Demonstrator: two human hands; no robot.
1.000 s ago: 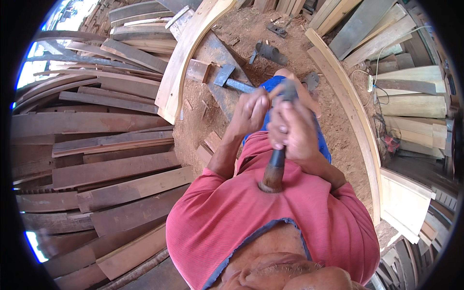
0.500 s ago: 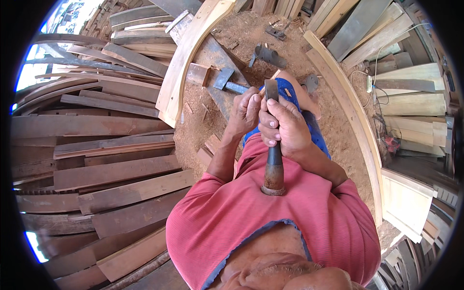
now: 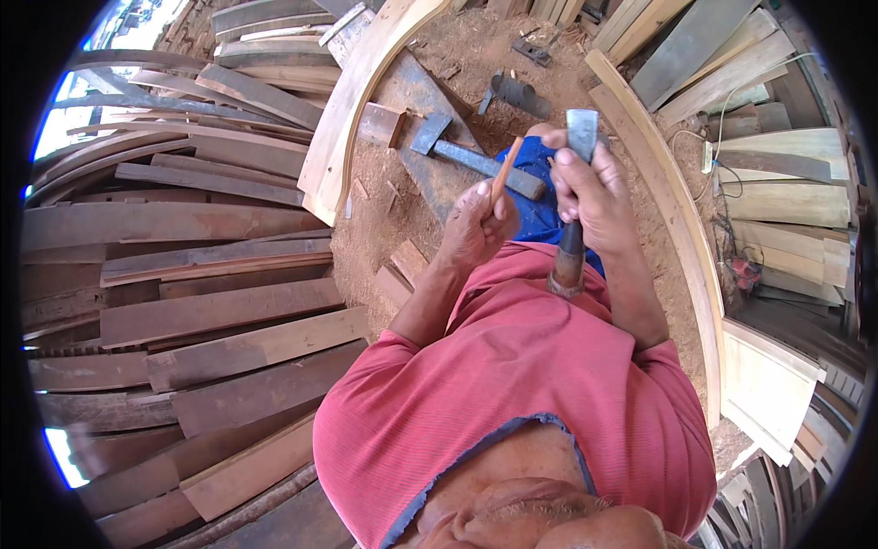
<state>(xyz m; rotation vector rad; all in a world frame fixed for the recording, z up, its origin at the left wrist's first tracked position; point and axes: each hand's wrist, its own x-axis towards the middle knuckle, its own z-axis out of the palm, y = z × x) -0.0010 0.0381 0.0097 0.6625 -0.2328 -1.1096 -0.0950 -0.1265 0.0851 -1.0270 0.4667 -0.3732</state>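
In my left hand [image 3: 477, 224] is a thin reddish wooden stick [image 3: 507, 169], its tip pointing up and away from me. My right hand [image 3: 590, 188] grips a wide chisel [image 3: 569, 247] just below its flat steel blade, with the dark, worn handle end toward my belly. A gap separates the stick from the blade. Beyond my left hand a hammer [image 3: 476, 157] lies across the dark plank and over my blue shorts, its square head to the left. A small brown wood block [image 3: 380, 126] sits beside the hammer head.
A pale curved board [image 3: 366, 82] stands on the left, a long curved board [image 3: 666, 197] on the right. Stacked planks [image 3: 219, 320] fill the left side. A hand plane [image 3: 530, 52] and a curved metal piece [image 3: 519, 94] lie on the sawdust floor. Cables hang near right-hand boards.
My hands have come apart. The chisel has moved right, its blade face now turned into view, and the stick shows upright in my left hand. More of the hammer is uncovered.
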